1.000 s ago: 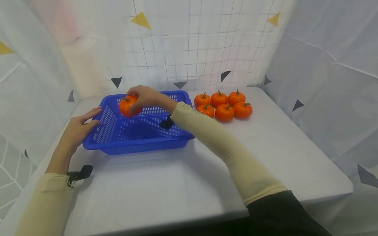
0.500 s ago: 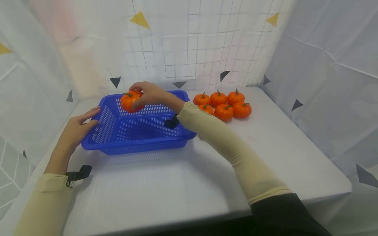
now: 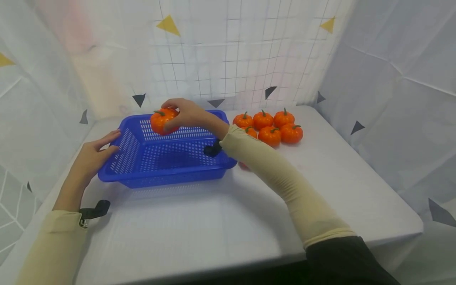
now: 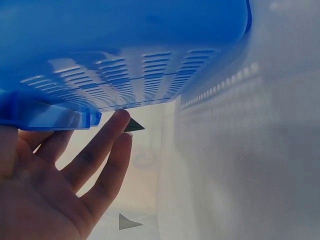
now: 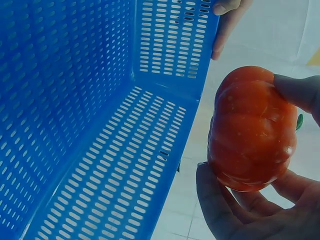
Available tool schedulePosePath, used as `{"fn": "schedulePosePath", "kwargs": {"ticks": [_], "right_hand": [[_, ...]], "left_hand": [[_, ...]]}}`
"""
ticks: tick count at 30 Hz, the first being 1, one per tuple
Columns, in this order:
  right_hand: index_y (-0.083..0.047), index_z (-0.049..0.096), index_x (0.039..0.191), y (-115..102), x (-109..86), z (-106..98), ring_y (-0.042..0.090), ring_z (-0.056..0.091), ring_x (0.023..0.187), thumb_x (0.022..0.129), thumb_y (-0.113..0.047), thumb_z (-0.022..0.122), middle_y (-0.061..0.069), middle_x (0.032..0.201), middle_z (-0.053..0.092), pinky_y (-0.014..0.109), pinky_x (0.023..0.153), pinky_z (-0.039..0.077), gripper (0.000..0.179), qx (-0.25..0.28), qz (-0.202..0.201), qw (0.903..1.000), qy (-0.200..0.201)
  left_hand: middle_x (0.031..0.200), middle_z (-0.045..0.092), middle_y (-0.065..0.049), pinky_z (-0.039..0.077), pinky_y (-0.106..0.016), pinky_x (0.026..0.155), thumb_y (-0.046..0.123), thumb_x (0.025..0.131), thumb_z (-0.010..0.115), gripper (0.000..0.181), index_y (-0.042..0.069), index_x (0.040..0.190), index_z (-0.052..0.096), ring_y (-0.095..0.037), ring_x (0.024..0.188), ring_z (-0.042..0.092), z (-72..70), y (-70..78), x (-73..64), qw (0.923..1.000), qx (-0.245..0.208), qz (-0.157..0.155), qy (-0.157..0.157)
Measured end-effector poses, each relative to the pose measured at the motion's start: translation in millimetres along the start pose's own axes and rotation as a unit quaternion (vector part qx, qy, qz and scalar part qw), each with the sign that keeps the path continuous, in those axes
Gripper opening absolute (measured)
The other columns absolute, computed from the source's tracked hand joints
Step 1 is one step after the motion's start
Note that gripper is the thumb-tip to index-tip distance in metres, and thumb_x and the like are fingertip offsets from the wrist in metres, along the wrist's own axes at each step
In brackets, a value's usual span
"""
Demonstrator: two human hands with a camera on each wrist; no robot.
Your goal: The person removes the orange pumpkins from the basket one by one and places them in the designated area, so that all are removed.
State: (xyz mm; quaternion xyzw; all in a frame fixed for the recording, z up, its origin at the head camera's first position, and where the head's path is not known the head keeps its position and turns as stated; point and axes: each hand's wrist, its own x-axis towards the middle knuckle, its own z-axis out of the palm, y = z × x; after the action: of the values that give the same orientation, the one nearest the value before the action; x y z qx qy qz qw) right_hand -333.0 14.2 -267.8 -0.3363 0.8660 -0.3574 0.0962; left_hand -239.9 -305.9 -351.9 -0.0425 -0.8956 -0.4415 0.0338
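Observation:
My right hand point(image 3: 190, 114) holds a small orange pumpkin point(image 3: 164, 122) with a green stem, thumb on one side and fingers on the other. Pumpkin and hand are over the back part of a blue perforated basket point(image 3: 160, 171), whose inner floor shows bare slots. In the right wrist view the ribbed pumpkin point(image 5: 252, 130) is near the basket's rim, apart from the wall. My left hand point(image 3: 93, 156) grips the basket's left rim. Its thumb hooks over the edge, and in the left wrist view the fingers point(image 4: 92, 155) stretch along the outside beneath the rim.
Several more orange pumpkins point(image 3: 269, 136) stand in two rows just right of the basket. Another orange piece point(image 3: 244, 166) peeks out from behind the right sleeve point(image 3: 270, 170). White sheeting point(image 3: 392, 71) encloses the white table point(image 3: 171, 233) at the back and sides.
My right hand has carried the pumpkin rightward and slightly up, over the basket. The right forearm shifted right, uncovering an orange piece beside the basket. The left hand stays at the rim.

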Motion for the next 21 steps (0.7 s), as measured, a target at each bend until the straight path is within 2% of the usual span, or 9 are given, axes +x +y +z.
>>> {"fn": "schedulePosePath", "kwargs": {"ticks": [10, 15, 21], "right_hand": [[-0.016, 0.056, 0.147, 9.7, -11.5, -8.2, 0.02, 0.055, 0.117, 0.085, -0.031, 0.083, 0.007, 0.141, 0.056, 0.025, 0.09, 0.053, 0.069, -0.005, 0.0, 0.9999, 0.015], [-0.02, 0.056, 0.147, 12.8, -15.1, -12.6, 0.019, 0.055, 0.116, 0.084, -0.034, 0.084, 0.003, 0.142, 0.056, 0.026, 0.09, 0.052, 0.07, -0.014, 0.015, 0.9996, 0.018], [-0.021, 0.057, 0.145, 18.3, -20.6, -16.2, 0.018, 0.058, 0.113, 0.084, -0.034, 0.085, 0.001, 0.142, 0.057, 0.028, 0.09, 0.053, 0.069, 0.017, 0.015, 0.9995, 0.021]], "left_hand": [[0.168, 0.023, -0.011, 0.025, -0.073, 0.112, 0.029, 0.11, 0.052, 0.056, 0.017, 0.162, 0.036, -0.048, 0.151, 0.022, 1.0, -1.7, -0.1, 1.0, 0.001, 0.005, 0.003], [0.168, 0.024, -0.01, 0.024, -0.073, 0.113, 0.03, 0.11, 0.052, 0.056, 0.017, 0.162, 0.037, -0.047, 0.151, 0.021, 0.5, -0.9, 0.3, 1.0, 0.001, 0.005, 0.003], [0.169, 0.024, -0.008, 0.023, -0.072, 0.114, 0.034, 0.109, 0.054, 0.057, 0.019, 0.162, 0.038, -0.045, 0.152, 0.02, -0.2, -1.8, 0.3, 1.0, -0.003, 0.001, 0.003]]}}
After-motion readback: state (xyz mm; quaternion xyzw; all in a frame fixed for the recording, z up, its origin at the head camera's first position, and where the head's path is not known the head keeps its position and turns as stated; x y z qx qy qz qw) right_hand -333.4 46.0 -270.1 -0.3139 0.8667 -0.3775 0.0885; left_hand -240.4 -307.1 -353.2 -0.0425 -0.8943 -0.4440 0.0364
